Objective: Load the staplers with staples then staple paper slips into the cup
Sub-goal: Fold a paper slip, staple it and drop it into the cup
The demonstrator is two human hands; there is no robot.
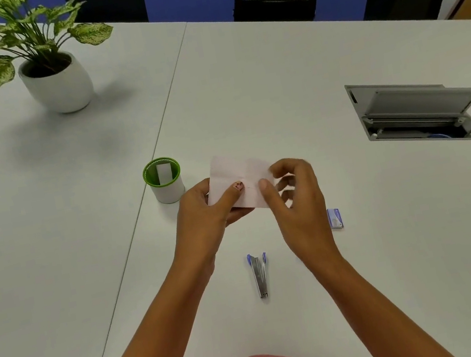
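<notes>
I hold a creased white paper slip (237, 171) above the table, between both hands. My left hand (205, 212) pinches its left part, thumb on top. My right hand (294, 196) pinches its right part with thumb and curled fingers. A small metal stapler (259, 274) with blue ends lies on the table below my hands, untouched. A small blue staple box (334, 218) lies to the right of my right hand. The white cup (167, 190) with a green rim stands left of the paper, with one white slip upright inside it.
A potted plant (53, 81) in a white pot stands at the back left. An open cable hatch (417, 111) is sunk into the table at the right, with a dark object at the far right edge. Black chairs stand behind the white table (273, 77).
</notes>
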